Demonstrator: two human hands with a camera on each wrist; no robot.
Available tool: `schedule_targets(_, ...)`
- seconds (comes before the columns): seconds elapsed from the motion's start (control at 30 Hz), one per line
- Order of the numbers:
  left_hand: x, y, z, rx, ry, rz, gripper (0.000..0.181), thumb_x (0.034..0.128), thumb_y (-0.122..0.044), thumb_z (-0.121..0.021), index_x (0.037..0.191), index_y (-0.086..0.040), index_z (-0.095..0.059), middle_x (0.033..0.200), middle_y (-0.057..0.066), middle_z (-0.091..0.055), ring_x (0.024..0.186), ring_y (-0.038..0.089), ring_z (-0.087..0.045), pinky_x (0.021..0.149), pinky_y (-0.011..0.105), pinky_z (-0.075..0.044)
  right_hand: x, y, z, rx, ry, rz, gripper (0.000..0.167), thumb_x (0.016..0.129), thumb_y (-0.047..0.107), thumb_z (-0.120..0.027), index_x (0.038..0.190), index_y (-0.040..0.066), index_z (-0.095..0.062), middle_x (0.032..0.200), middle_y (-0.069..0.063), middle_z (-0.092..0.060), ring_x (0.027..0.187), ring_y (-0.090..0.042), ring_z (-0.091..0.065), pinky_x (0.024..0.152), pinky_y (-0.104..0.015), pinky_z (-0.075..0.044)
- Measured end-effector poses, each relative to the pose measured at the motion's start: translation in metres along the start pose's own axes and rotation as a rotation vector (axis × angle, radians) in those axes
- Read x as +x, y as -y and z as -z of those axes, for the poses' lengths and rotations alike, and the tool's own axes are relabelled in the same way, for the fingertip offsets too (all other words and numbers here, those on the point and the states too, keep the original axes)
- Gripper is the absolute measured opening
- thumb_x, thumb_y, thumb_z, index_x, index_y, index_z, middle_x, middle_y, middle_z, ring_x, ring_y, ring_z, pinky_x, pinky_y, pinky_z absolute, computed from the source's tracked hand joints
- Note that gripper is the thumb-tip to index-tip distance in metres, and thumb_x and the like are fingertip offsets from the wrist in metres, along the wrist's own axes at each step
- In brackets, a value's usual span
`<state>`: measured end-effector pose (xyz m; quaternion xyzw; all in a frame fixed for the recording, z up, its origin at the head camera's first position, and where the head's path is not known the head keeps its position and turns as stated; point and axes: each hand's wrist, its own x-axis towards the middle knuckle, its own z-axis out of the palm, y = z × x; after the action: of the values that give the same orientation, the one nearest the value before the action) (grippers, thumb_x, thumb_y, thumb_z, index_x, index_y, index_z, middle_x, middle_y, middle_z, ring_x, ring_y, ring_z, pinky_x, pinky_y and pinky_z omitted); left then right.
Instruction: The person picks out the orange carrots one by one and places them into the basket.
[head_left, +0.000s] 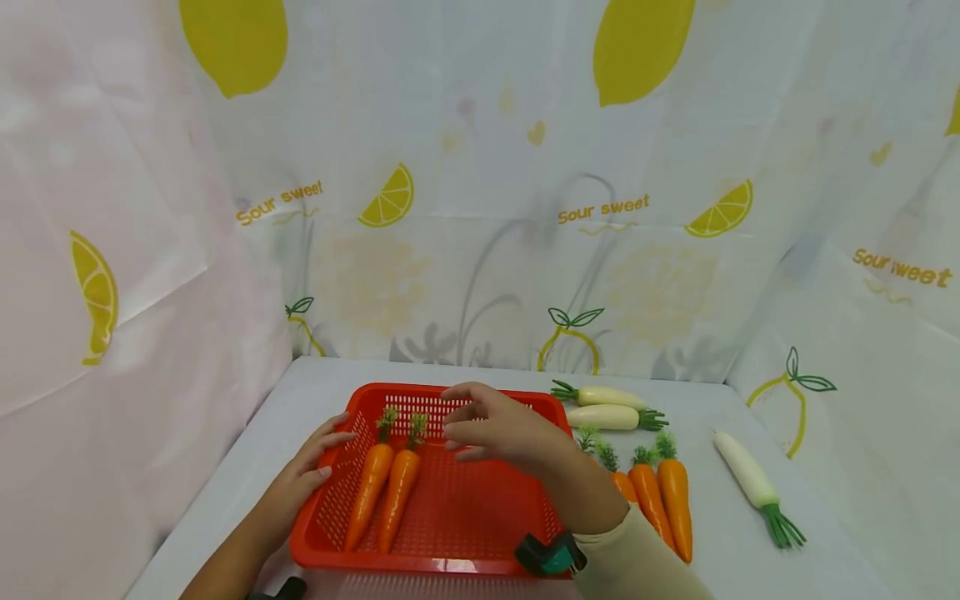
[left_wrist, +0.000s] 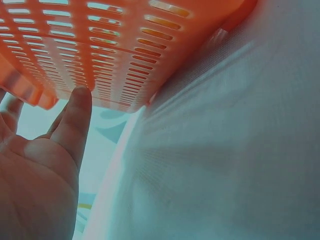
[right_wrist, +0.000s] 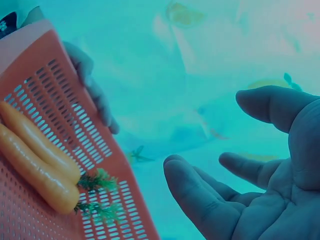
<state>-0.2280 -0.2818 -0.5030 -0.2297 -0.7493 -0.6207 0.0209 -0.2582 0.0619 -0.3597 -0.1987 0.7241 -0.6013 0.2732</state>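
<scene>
Lemon-print cloth (head_left: pixel 480 125) hangs behind a white surface (head_left: pixel 757 558) with a red basket (head_left: pixel 405 563) on it. Two carrots (head_left: pixel 370 492) lie long ways in the basket's left part, green tops at the far end. Over the basket is the right hand (head_left: pixel 491 429), empty, its fingers spread and a bit bent. From it, the loose carrots (head_left: pixel 677 504) lie to the right and nearer the person, outside the basket, green tops far too. The right hand is closer to them than the left hand (head_left: pixel 302 475), which rests on the basket's left rim.
</scene>
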Motion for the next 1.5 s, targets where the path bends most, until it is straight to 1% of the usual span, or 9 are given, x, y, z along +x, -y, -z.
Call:
schedule_targets(0.23, 0.003, -0.001, 0.000, 0.002, -0.001, 0.001, 0.044, 0.1086, -0.010, -0.039, 0.150, 0.002, -0.046, 0.173, 0.014, -0.013, 0.146, -0.014, -0.022, 0.104, 0.017, -0.045, -0.025, -0.001, 0.015, -0.003, -0.063, 0.048, 0.051, 0.101, 0.021, -0.068, 0.146, 0.009, -0.048, 0.130, -0.018, -0.057, 0.109, -0.030, -0.068, 0.096, -0.043, -0.059)
schedule_targets(0.37, 0.003, -0.001, 0.000, 0.005, -0.004, -0.007, 0.043, 0.1083, -0.009, -0.038, 0.149, 0.002, -0.046, 0.173, 0.013, -0.014, 0.147, -0.014, -0.023, 0.104, 0.017, -0.044, -0.039, -0.008, 0.025, -0.015, -0.115, 0.050, 0.049, 0.102, 0.020, -0.066, 0.145, 0.007, -0.048, 0.128, -0.018, -0.058, 0.107, -0.029, -0.067, 0.095, -0.042, -0.059)
schedule_targets(0.53, 0.002, -0.001, 0.001, 0.005, -0.003, -0.015, 0.043, 0.1081, -0.009, -0.038, 0.149, 0.003, -0.046, 0.173, 0.013, -0.015, 0.147, -0.013, -0.024, 0.104, 0.017, -0.044, -0.056, -0.020, 0.035, -0.015, -0.183, 0.052, 0.051, 0.104, 0.021, -0.064, 0.149, 0.005, -0.045, 0.133, -0.022, -0.056, 0.109, -0.029, -0.066, 0.096, -0.042, -0.059)
schedule_targets(0.73, 0.001, -0.001, 0.001, 0.005, -0.007, 0.008, 0.044, 0.1085, -0.011, -0.039, 0.150, 0.001, -0.046, 0.173, 0.013, -0.014, 0.145, -0.014, -0.025, 0.103, 0.017, -0.045, -0.071, -0.033, 0.044, -0.008, -0.283, 0.058, 0.049, 0.105, 0.023, -0.064, 0.147, 0.005, -0.046, 0.132, -0.021, -0.054, 0.110, -0.030, -0.065, 0.096, -0.042, -0.058)
schedule_targets(0.97, 0.001, 0.000, 0.002, 0.018, -0.010, 0.010, 0.044, 0.1087, -0.011, -0.038, 0.150, 0.001, -0.047, 0.173, 0.011, -0.015, 0.145, -0.014, -0.025, 0.104, 0.016, -0.044, -0.081, -0.046, 0.050, 0.013, -0.395, 0.047, 0.048, 0.105, 0.024, -0.064, 0.146, 0.007, -0.047, 0.133, -0.018, -0.056, 0.108, -0.028, -0.065, 0.097, -0.041, -0.058)
schedule_targets(1.13, 0.001, 0.002, 0.003, 0.022, -0.008, 0.005, 0.044, 0.1088, -0.011, -0.038, 0.150, 0.001, -0.047, 0.173, 0.009, -0.016, 0.146, -0.014, -0.023, 0.105, 0.015, -0.042, -0.086, -0.058, 0.054, 0.042, -0.454, 0.054, 0.046, 0.106, 0.021, -0.062, 0.146, 0.003, -0.047, 0.131, -0.017, -0.057, 0.106, -0.028, -0.066, 0.093, -0.037, -0.058)
schedule_targets(1.27, 0.000, 0.001, 0.003, 0.013, -0.004, 0.017, 0.044, 0.1087, -0.011, -0.039, 0.150, 0.000, -0.047, 0.173, 0.010, -0.015, 0.145, -0.014, -0.023, 0.104, 0.016, -0.044, -0.089, -0.069, 0.058, 0.036, -0.528, 0.039, 0.044, 0.105, 0.019, -0.062, 0.145, 0.002, -0.049, 0.131, -0.019, -0.058, 0.103, -0.027, -0.066, 0.089, -0.034, -0.060)
schedule_targets(1.4, -0.001, -0.001, 0.001, -0.001, -0.002, 0.039, 0.044, 0.1085, -0.013, -0.040, 0.150, -0.001, -0.047, 0.174, 0.008, -0.014, 0.144, -0.016, -0.024, 0.102, 0.018, -0.046, -0.094, -0.080, 0.065, 0.014, -0.589, 0.017, 0.042, 0.105, 0.018, -0.062, 0.143, 0.003, -0.052, 0.129, -0.020, -0.060, 0.102, -0.027, -0.066, 0.088, -0.036, -0.061)
schedule_targets(1.5, 0.000, -0.002, 0.000, -0.010, 0.003, 0.031, 0.044, 0.1088, -0.013, -0.039, 0.150, 0.000, -0.046, 0.173, 0.009, -0.014, 0.144, -0.015, -0.024, 0.103, 0.018, -0.046, -0.099, -0.087, 0.070, -0.008, -0.613, -0.004, 0.041, 0.106, 0.020, -0.062, 0.143, 0.004, -0.053, 0.129, -0.020, -0.060, 0.103, -0.026, -0.067, 0.090, -0.040, -0.060)
